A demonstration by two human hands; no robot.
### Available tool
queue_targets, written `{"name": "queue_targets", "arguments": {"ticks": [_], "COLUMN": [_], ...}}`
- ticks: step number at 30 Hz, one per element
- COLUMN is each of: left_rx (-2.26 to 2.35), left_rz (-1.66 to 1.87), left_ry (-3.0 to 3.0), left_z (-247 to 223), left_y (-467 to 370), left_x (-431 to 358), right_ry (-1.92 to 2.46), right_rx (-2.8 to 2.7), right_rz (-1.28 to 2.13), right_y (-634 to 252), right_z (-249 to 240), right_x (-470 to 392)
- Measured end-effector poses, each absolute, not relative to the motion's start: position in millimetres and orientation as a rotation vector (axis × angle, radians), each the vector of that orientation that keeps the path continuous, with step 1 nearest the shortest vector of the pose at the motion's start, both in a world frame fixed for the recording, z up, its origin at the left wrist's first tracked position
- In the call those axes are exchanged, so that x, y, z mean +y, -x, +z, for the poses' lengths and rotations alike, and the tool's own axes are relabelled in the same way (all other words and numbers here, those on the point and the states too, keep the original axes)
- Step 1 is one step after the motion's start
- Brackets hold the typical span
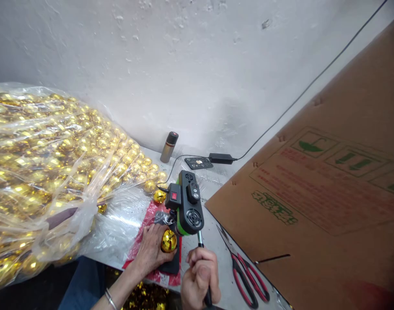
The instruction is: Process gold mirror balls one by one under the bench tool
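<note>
I grip the gold ball (169, 240) with my left hand (150, 252) and the lever (203, 269) with my right hand (200, 277).
Scissors (245, 273) lie right of the lever grip; the machine (187, 209) stands just above both hands.

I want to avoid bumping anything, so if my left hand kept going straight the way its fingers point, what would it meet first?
Your left hand points up and right, with its fingers already touching the gold ball. Straight on, it would most likely meet the black and green machine just above the ball, though depth is hard to judge in this view.
</note>
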State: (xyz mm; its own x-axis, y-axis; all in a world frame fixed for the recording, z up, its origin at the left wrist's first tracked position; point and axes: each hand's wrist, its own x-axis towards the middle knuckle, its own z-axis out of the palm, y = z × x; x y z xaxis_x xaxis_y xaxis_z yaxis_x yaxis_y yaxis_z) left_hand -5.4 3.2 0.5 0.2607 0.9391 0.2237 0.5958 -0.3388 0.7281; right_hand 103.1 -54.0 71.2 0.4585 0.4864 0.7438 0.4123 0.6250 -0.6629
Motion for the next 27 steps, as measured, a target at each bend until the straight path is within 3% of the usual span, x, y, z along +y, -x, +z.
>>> {"name": "queue_targets", "arguments": {"ticks": [11,16,27], "left_rx": [1.383,1.373,1.274], "left_rz": [0.876,0.856,0.709], "left_ry": [-2.005,-2.001,-2.036], "left_z": [-1.8,-0.9,-6.5], "left_y": [3.3,5.8,30.2], "left_x": [2.6,3.8,-11.0], "right_ry": [0.973,0.923,1.099], "right_rx": [-1.202,-1.482,-1.251], "right_rz": [-0.137,-0.321,0.127], "right_y": [-104.9,-119.5,-119.8], "right_z": [34.8,34.8,154.9], "right_x": [-51.0,-45.2,-55.9]}}
